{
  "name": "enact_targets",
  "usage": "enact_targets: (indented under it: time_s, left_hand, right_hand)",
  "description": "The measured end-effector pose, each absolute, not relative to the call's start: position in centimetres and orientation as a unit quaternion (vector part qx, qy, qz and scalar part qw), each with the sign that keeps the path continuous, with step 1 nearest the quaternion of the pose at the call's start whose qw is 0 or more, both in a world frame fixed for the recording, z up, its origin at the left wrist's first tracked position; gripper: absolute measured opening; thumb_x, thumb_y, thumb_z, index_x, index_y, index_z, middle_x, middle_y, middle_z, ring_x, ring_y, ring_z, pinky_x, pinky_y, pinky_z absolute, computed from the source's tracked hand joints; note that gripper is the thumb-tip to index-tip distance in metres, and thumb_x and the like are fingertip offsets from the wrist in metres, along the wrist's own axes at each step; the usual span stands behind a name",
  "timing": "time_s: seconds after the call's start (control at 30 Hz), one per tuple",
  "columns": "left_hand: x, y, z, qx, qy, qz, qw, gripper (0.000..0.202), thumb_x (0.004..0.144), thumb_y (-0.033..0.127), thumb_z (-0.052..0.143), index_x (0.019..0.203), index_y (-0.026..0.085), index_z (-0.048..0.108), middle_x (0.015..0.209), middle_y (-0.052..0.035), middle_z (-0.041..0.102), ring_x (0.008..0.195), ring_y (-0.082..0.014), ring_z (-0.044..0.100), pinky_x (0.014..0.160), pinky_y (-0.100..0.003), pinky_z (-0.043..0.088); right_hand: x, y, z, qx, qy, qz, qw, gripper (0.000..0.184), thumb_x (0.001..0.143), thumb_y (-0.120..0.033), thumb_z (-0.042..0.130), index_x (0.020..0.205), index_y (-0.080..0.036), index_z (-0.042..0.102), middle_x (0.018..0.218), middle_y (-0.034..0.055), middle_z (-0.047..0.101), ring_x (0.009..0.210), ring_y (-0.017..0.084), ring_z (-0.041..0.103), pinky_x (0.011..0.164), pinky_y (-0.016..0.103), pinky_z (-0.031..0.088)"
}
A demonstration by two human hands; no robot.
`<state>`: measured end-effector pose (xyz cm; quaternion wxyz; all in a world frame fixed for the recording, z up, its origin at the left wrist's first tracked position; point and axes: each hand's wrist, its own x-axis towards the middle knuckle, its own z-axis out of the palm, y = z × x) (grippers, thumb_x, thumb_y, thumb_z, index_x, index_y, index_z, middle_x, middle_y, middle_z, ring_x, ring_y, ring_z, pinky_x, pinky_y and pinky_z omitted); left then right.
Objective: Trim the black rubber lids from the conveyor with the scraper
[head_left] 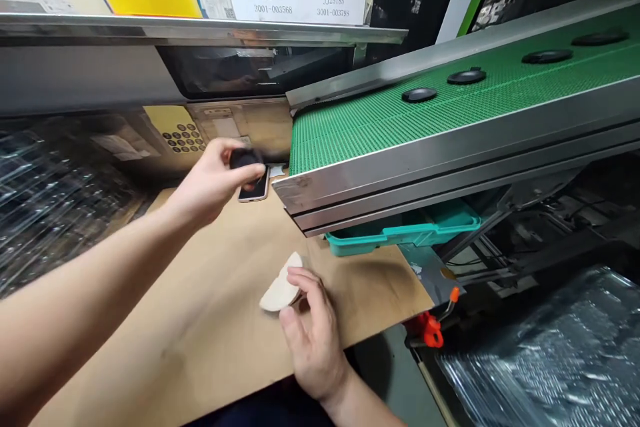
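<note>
My left hand (pixel 213 177) is raised above the far part of the cardboard-covered table. Its thumb and fingers are closed on a round black plastic part (pixel 245 159), slightly blurred. Behind and below that part lies a phone (pixel 255 191) with a dark screen. Nearer to me, my right hand (pixel 315 337) is low over the table, its thumb and curled fingers at the edge of a white pad (pixel 280 290). The pad looks like a folded or half-round piece, and its right side is hidden by the fingers.
A green conveyor belt (pixel 345 130) rises to the right, carrying several black round parts (pixel 419 95). Beneath it sits a teal bin (pixel 360 245). Stacked clear plastic trays stand left (pixel 55 193) and lower right (pixel 550 353). An orange-handled clamp (pixel 433 330) is at the table's right edge.
</note>
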<state>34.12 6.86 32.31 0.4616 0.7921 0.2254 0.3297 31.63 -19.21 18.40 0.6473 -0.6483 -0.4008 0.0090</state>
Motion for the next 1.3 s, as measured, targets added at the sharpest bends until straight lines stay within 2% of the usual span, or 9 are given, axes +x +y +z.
enact_targets:
  time_s: [0.1,0.23,0.33,0.47,0.6,0.73,0.93,1.13,1.3]
  left_hand:
    - [26.4,5.7,28.4,0.73,0.273,0.243,0.577,0.034,0.077,0.038,0.078,0.096,0.021,0.056,0.081,0.0014,0.06,0.063,-0.0121,0.057,0.056,-0.028,0.052]
    - [18.7,1.6,24.5,0.601,0.332,0.201,0.698,0.029,0.076,0.036,0.08,0.092,0.027,0.058,0.093,0.0,0.067,0.093,-0.0246,0.072,0.083,-0.042,0.063]
    - [16.0,-1.5,23.2,0.501,0.335,0.208,0.77,0.021,0.077,0.033,0.079,0.089,0.03,0.063,0.105,0.0005,0.069,0.098,-0.0262,0.073,0.082,-0.041,0.063]
    - [15.0,-3.4,22.2,0.417,0.283,0.171,0.847,0.034,0.093,0.051,0.056,0.11,0.029,0.073,0.114,-0.0087,0.072,0.107,-0.0283,0.069,0.094,-0.045,0.058]
    - [14.9,-3.5,20.8,0.355,0.245,0.163,0.888,0.043,0.095,0.044,0.046,0.117,0.024,0.076,0.122,-0.0107,0.072,0.12,-0.0294,0.064,0.103,-0.045,0.052]
    - [14.9,-3.6,19.8,0.3,0.184,0.161,0.922,0.049,0.095,0.041,0.042,0.125,0.017,0.072,0.126,-0.0131,0.071,0.121,-0.0275,0.062,0.104,-0.04,0.049]
    - [14.4,-3.9,19.8,0.254,0.147,0.165,0.941,0.054,0.102,0.04,0.034,0.128,0.009,0.069,0.116,-0.0156,0.072,0.119,-0.0263,0.062,0.11,-0.039,0.043]
    - [14.3,-4.2,19.5,0.252,0.092,0.148,0.952,0.052,0.103,0.038,0.034,0.131,0.009,0.066,0.138,-0.0185,0.064,0.137,-0.0345,0.052,0.123,-0.052,0.029]
    - [14.5,-4.2,19.4,0.259,0.086,0.129,0.953,0.049,0.1,0.031,0.036,0.136,0.01,0.063,0.15,-0.0166,0.055,0.147,-0.033,0.042,0.125,-0.049,0.026]
  right_hand:
    - [31.5,-18.9,18.4,-0.659,-0.379,0.02,0.65,0.025,0.09,-0.016,0.06,0.113,-0.025,0.06,0.111,0.0063,0.068,0.108,0.02,0.067,0.097,0.037,0.057]
    - [31.4,-18.4,17.7,-0.695,-0.358,-0.034,0.623,0.033,0.091,-0.012,0.056,0.121,-0.025,0.06,0.124,0.0096,0.063,0.122,0.022,0.062,0.105,0.041,0.054]
    - [31.2,-18.6,17.2,-0.713,-0.346,-0.046,0.608,0.046,0.094,-0.017,0.057,0.14,-0.025,0.053,0.14,0.0128,0.055,0.134,0.026,0.054,0.111,0.048,0.05]
    - [30.0,-19.7,18.0,-0.702,-0.383,-0.014,0.6,0.055,0.096,-0.015,0.056,0.148,-0.028,0.046,0.132,0.0106,0.063,0.119,0.024,0.064,0.101,0.046,0.056]
    - [28.8,-20.5,19.6,-0.716,-0.496,-0.082,0.484,0.055,0.093,-0.007,0.058,0.142,-0.031,0.052,0.12,0.0068,0.069,0.106,0.024,0.064,0.094,0.047,0.054]
    - [28.4,-20.3,20.2,-0.757,-0.529,-0.021,0.384,0.027,0.095,-0.013,0.057,0.119,-0.024,0.063,0.102,0.0061,0.07,0.09,0.023,0.06,0.08,0.043,0.052]
    - [27.1,-19.6,21.1,-0.7,-0.548,0.008,0.458,0.037,0.091,-0.008,0.061,0.125,-0.022,0.057,0.105,0.0068,0.066,0.09,0.02,0.063,0.078,0.037,0.055]
    - [24.8,-17.1,21.4,-0.674,-0.647,-0.017,0.355,0.024,0.095,-0.013,0.064,0.119,-0.012,0.062,0.098,0.0113,0.07,0.087,0.022,0.065,0.076,0.037,0.055]
    - [25.6,-16.0,21.1,-0.684,-0.637,-0.126,0.334,0.022,0.092,-0.013,0.068,0.113,-0.011,0.065,0.092,0.0113,0.072,0.081,0.022,0.06,0.074,0.036,0.052]
